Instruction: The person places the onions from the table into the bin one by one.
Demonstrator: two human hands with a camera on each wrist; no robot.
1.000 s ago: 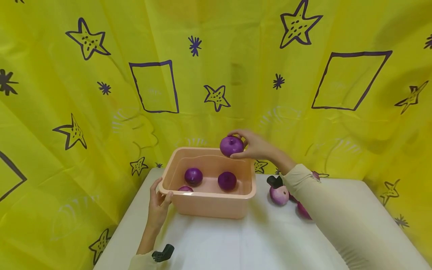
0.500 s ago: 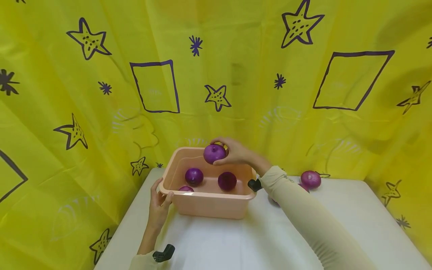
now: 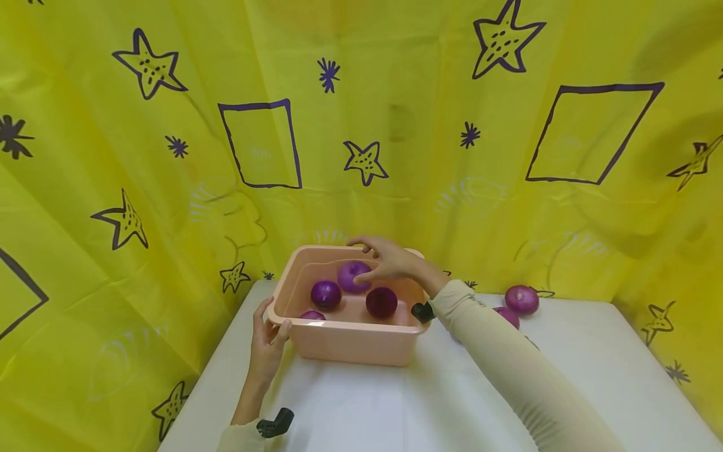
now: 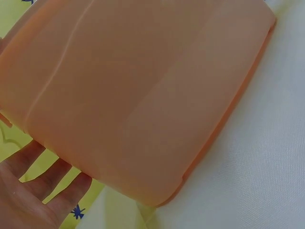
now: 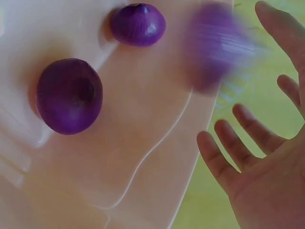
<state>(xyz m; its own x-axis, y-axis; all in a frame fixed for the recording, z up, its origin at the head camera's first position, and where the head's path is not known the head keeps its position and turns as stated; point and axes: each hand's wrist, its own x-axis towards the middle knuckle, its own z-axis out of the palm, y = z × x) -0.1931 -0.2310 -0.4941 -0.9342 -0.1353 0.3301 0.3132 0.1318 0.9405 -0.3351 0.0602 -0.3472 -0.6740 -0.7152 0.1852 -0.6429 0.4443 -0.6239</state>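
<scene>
A peach plastic bin stands on the white table with several red onions in it. My left hand holds its front left corner, thumb at the front and fingers along the side; the left wrist view shows those fingers against the outer wall. Over the bin's back part, my right hand has its fingers spread. Just below it is a red onion, blurred in the right wrist view and apart from the fingers. Two onions, a left one and a right one, lie on the bin floor; another onion shows partly behind the front rim.
On the table to the right lie more red onions, one by the back edge and one partly behind my right sleeve. A yellow patterned curtain hangs behind and at both sides.
My right hand carried the onion left over the bin, lowered it and let go; the onion is now dropping inside. My left hand stays at the corner.
</scene>
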